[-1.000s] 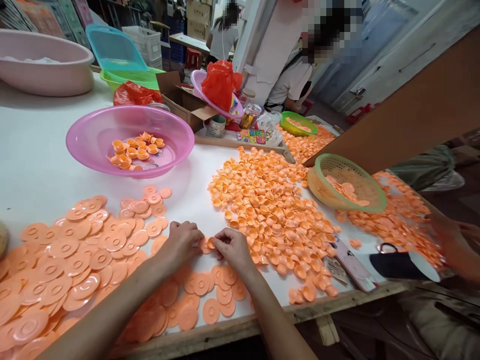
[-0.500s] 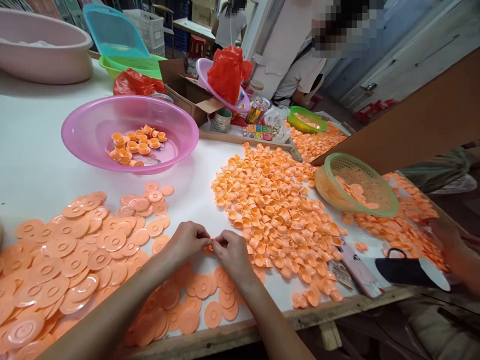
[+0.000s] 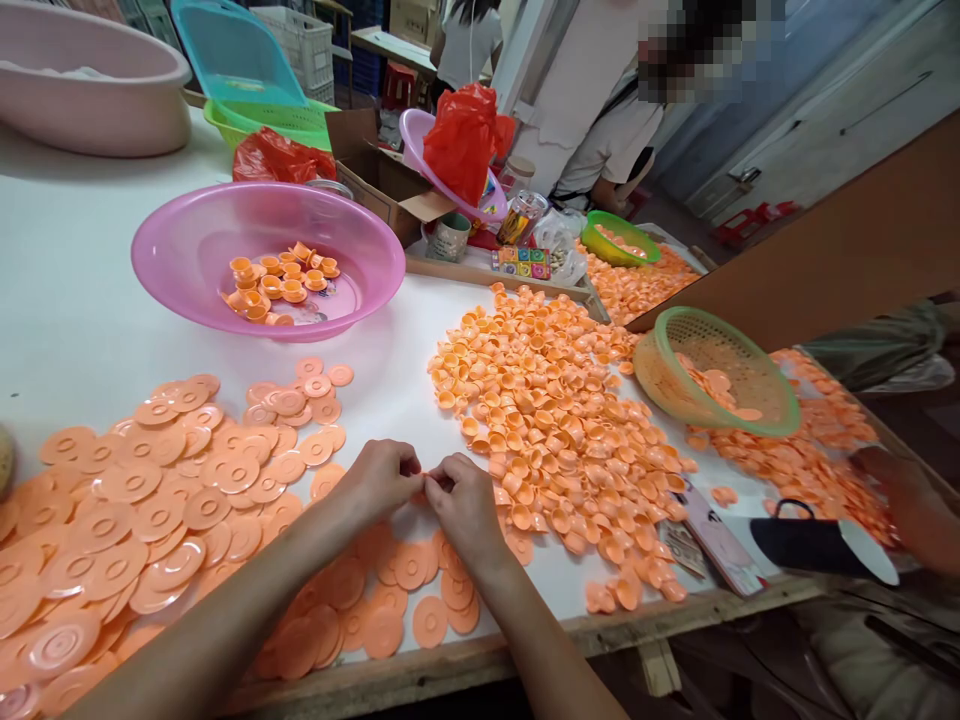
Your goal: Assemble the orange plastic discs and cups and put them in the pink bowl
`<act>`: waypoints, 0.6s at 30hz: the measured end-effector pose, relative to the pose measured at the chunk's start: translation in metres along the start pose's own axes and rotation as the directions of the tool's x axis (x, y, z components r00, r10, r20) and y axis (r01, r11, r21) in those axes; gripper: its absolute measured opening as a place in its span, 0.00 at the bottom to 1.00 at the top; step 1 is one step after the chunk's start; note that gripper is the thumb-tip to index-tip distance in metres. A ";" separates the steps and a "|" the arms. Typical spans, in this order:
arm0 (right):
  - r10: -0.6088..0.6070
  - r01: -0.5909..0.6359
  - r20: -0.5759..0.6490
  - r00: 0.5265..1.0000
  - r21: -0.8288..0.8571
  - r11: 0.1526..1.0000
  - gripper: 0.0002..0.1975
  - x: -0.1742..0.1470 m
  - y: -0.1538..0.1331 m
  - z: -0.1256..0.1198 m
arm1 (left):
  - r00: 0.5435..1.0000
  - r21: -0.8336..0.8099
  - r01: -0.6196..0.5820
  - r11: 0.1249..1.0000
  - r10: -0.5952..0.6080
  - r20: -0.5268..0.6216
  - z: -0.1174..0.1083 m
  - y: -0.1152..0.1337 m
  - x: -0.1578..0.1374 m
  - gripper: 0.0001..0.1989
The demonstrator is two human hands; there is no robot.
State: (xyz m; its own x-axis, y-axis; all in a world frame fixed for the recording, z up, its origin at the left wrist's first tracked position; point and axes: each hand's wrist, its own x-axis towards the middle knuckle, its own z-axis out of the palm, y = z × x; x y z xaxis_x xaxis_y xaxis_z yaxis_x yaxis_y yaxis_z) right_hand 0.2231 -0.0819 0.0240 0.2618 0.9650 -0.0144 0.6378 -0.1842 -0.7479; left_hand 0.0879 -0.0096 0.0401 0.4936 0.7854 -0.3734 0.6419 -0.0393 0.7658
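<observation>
My left hand [image 3: 384,480] and my right hand [image 3: 466,505] meet over the table, fingertips pinched together. Only a sliver of a small orange plastic piece [image 3: 425,474] shows between them; the fingers hide its shape. Left of my hands spreads a heap of flat orange toy saucers [image 3: 159,515], with more saucers [image 3: 430,622] under my wrists. On the right lies a large pile of small orange toy cups [image 3: 559,420]. A pink basin [image 3: 172,270] beyond my hands holds several cups joined to saucers [image 3: 281,280].
A green strainer basket [image 3: 776,405] with orange pieces stands at right, near a phone [image 3: 720,540] and a black and white mug-shaped item [image 3: 814,545]. Behind are a cardboard box [image 3: 367,180] and a red bag [image 3: 465,145]. Another person's arm [image 3: 911,500] is at far right.
The whole view has shifted slightly. My hands stay together in the same pinch, and less of the orange piece shows between the fingertips.
</observation>
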 end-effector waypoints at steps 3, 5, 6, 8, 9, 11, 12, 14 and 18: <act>-0.004 0.004 0.011 1.000 -0.015 1.000 0.10 0.000 -0.001 -0.001 | 0.997 -0.023 0.073 0.997 -0.074 -0.009 0.005 0.003 0.000 0.03; -0.009 0.009 0.006 1.000 -0.018 1.000 0.10 -0.003 -0.001 0.001 | 0.994 -0.060 0.109 0.992 -0.109 0.008 0.008 0.001 -0.002 0.06; -0.019 0.019 -0.004 1.000 -0.027 0.999 0.10 -0.005 -0.002 0.003 | 0.992 -0.094 0.125 0.988 -0.124 0.013 0.009 -0.001 -0.004 0.07; -0.043 0.041 -0.037 0.998 -0.054 0.998 0.09 -0.009 -0.002 0.007 | 0.991 -0.183 0.133 0.974 -0.133 0.011 0.012 -0.005 -0.007 0.09; -0.050 0.047 -0.051 0.997 -0.057 0.997 0.09 -0.011 -0.002 0.009 | 0.991 -0.216 0.127 0.968 -0.130 0.000 0.013 -0.007 -0.008 0.10; -0.044 0.042 -0.066 0.997 -0.035 0.998 0.09 -0.013 -0.003 0.011 | 0.993 -0.231 0.109 0.967 -0.118 -0.026 0.016 -0.009 -0.009 0.10; -0.039 0.038 -0.062 0.997 -0.021 0.999 0.09 -0.012 -0.002 0.010 | 0.993 -0.209 0.100 0.973 -0.110 -0.038 0.018 -0.008 -0.010 0.10; -0.047 0.047 0.001 0.999 -0.004 0.999 0.09 -0.005 -0.001 0.003 | 0.993 -0.159 0.079 0.984 -0.091 -0.069 0.022 -0.005 -0.011 0.09; -0.100 0.102 0.106 0.989 -0.017 0.995 0.09 0.027 0.004 -0.027 | 0.988 -0.140 0.043 0.989 -0.063 -0.144 0.004 0.006 -0.015 0.08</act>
State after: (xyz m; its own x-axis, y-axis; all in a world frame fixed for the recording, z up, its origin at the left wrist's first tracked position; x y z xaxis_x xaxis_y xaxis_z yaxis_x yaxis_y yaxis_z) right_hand 0.2526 -0.0621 0.0387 0.1183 0.9929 -0.0102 0.6732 -0.0878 -0.7342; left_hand 0.0862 -0.0244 0.0481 0.3625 0.8671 -0.3416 0.5743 0.0809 0.8147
